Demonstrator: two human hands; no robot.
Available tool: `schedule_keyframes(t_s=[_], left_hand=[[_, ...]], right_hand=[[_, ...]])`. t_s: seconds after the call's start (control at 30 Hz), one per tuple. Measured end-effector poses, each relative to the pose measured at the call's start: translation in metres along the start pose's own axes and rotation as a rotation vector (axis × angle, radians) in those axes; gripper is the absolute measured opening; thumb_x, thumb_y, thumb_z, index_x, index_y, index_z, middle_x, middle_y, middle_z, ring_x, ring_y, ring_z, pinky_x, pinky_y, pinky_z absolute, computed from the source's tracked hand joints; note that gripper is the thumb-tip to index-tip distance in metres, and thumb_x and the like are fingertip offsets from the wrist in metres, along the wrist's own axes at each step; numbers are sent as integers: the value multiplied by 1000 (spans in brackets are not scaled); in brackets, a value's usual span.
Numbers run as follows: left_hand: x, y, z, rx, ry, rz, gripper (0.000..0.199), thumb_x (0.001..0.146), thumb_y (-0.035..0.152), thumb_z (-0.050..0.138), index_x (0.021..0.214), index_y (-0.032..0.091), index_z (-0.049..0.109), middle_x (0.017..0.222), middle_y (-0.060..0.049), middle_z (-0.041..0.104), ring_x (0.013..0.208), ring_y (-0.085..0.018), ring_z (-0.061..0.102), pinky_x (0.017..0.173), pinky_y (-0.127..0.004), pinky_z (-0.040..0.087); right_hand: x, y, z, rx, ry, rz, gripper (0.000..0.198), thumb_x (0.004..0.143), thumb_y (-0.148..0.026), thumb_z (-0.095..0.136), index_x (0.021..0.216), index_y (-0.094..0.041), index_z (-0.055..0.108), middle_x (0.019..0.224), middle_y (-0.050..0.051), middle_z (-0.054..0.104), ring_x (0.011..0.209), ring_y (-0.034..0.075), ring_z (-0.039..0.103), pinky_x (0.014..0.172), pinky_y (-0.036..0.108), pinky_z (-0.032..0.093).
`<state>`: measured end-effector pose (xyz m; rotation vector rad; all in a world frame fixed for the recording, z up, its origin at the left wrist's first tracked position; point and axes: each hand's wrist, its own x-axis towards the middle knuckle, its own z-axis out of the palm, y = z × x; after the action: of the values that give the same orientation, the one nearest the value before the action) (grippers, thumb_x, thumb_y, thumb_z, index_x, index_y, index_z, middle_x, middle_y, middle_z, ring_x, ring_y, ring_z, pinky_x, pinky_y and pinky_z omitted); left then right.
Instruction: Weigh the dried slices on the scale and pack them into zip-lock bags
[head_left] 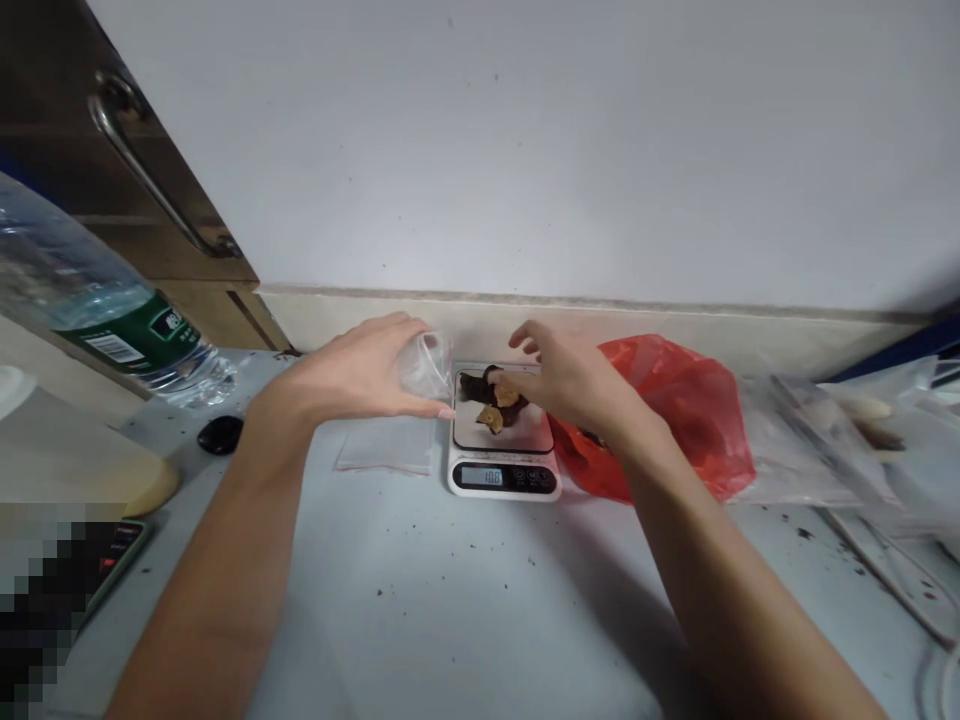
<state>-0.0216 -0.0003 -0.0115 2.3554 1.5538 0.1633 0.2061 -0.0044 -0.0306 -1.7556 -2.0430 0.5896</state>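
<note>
A clear plastic bag (427,367) is in my left hand (367,368), its mouth facing the scale and my thumb and fingers curved around it. To its right stands a white digital kitchen scale (506,492), whose display seems to read 10.8. Dark brown and tan dried slices (491,417) lie on its plate; their exact kind I cannot make out. My right hand (566,372) hovers over the right side of the plate, thumb and fingers apart, the thumb close to the slices. Flat clear bags (386,445) lie under my left hand.
An opened red plastic bag (675,400) sits right of the scale, beside more clear bags (795,450). At left are a water bottle (135,310), a black object (220,435) and a partly blurred-out device (120,560). Dark crumbs dot the table; a wall rises behind it.
</note>
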Motion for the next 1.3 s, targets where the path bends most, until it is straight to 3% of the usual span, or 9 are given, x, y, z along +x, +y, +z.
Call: schedule_keyframes(t_s=[0.1, 0.17, 0.37, 0.47, 0.57, 0.7, 0.93, 1.13, 1.3], left_hand=[[1, 1, -1, -11, -108, -111, 79, 66, 74, 73, 125, 23, 60, 134, -13, 65, 120, -37, 60, 96, -44, 50], [2, 3, 0, -16, -144, -134, 77, 66, 71, 73, 125, 23, 60, 132, -12, 66, 116, -36, 62, 91, -42, 51], [3, 8, 2, -24, -168, -119, 76, 65, 71, 73, 125, 24, 63, 130, -12, 68, 112, -34, 64, 90, -40, 49], [2, 13, 1, -24, -183, -116, 71, 67, 68, 73, 122, 24, 64, 126, -11, 70, 108, -33, 66, 84, -37, 49], [3, 17, 3, -25, -204, -85, 66, 68, 67, 74, 119, 25, 66, 123, -9, 72, 106, -32, 67, 80, -35, 49], [7, 19, 11, -50, -217, -23, 75, 67, 68, 76, 129, 28, 61, 132, -9, 69, 114, -33, 66, 86, -35, 49], [13, 18, 19, -51, -250, -39, 75, 64, 74, 76, 119, 25, 62, 128, -11, 69, 111, -34, 66, 82, -36, 49], [15, 24, 20, -198, -199, -10, 77, 63, 74, 78, 121, 26, 62, 125, -8, 70, 110, -32, 66, 81, -34, 49], [11, 24, 11, -249, -103, -21, 73, 68, 71, 78, 124, 27, 61, 124, -7, 72, 109, -32, 67, 84, -36, 51]], right_hand=[[4, 1, 6, -172, -186, 72, 57, 80, -44, 78, 129, -20, 61, 122, 17, 73, 109, 32, 69, 78, 34, 51], [7, 1, 10, -206, -270, 80, 59, 78, -45, 80, 129, -21, 63, 121, 15, 73, 104, 30, 70, 74, 33, 50], [12, 5, 13, -189, -284, 52, 47, 76, -24, 78, 121, -21, 66, 107, 10, 76, 91, 24, 68, 69, 29, 47], [11, 6, 10, -187, -286, 53, 36, 73, -13, 72, 108, -21, 68, 95, 6, 75, 83, 21, 66, 63, 26, 44], [9, 6, 6, -154, -270, 69, 29, 70, -7, 69, 94, -22, 66, 85, 3, 73, 75, 17, 64, 59, 24, 43], [9, 10, 2, -27, -319, 114, 22, 71, -4, 65, 82, -22, 61, 75, -1, 70, 65, 14, 63, 55, 22, 42], [7, 17, -13, 158, -281, 12, 16, 76, -11, 70, 85, -22, 64, 91, 1, 74, 78, 16, 69, 65, 25, 50], [2, 5, -11, 488, -235, -290, 20, 75, -14, 73, 91, -22, 64, 97, 3, 76, 93, 19, 72, 84, 33, 58], [4, 2, -6, 623, -171, -303, 33, 75, -16, 76, 104, -23, 62, 103, 5, 77, 100, 22, 74, 84, 36, 61]])
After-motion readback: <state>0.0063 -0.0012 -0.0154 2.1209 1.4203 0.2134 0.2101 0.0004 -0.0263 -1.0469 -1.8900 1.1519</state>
